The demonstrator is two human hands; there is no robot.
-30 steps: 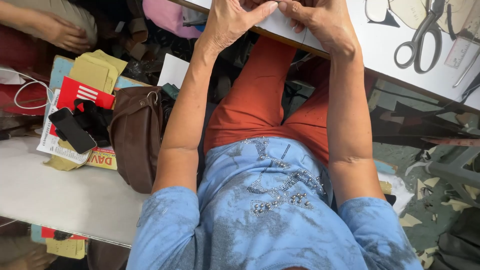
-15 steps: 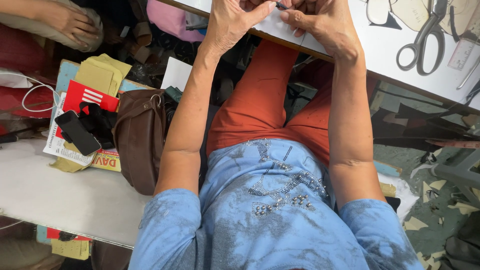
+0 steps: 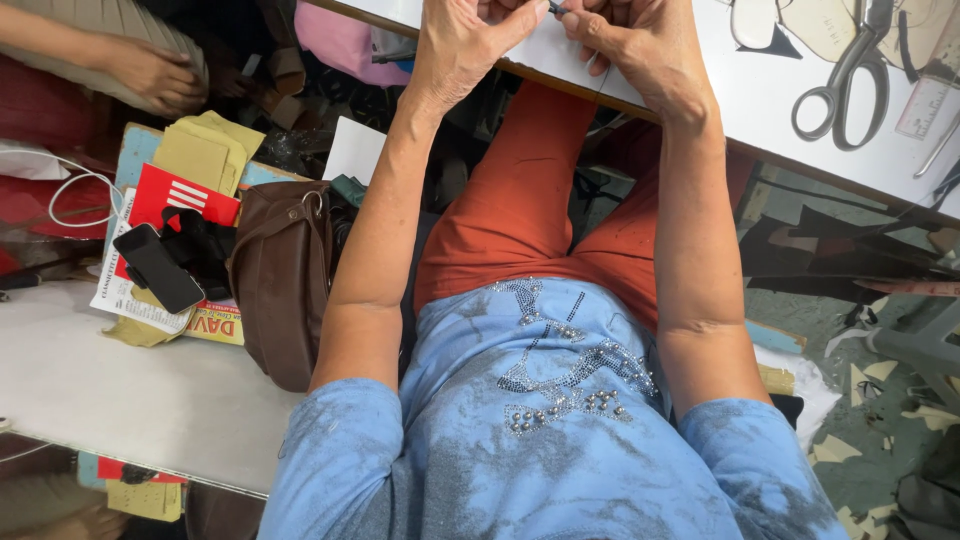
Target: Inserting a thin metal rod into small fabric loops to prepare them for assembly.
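Up at the top edge of the head view we hold a small dark object (image 3: 553, 6) pinched between our left hand (image 3: 462, 48) and right hand (image 3: 640, 50), over the near edge of the white worktable (image 3: 760, 95). Farther right on it lie grey metal scissors (image 3: 845, 80), while a brown leather handbag (image 3: 282, 280) and black phone (image 3: 158, 268) sit left of us, beside another person's hand (image 3: 155, 75).

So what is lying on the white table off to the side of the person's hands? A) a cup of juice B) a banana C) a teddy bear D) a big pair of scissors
D: a big pair of scissors with dark handles lies flat on the white table, to the right of the right hand.
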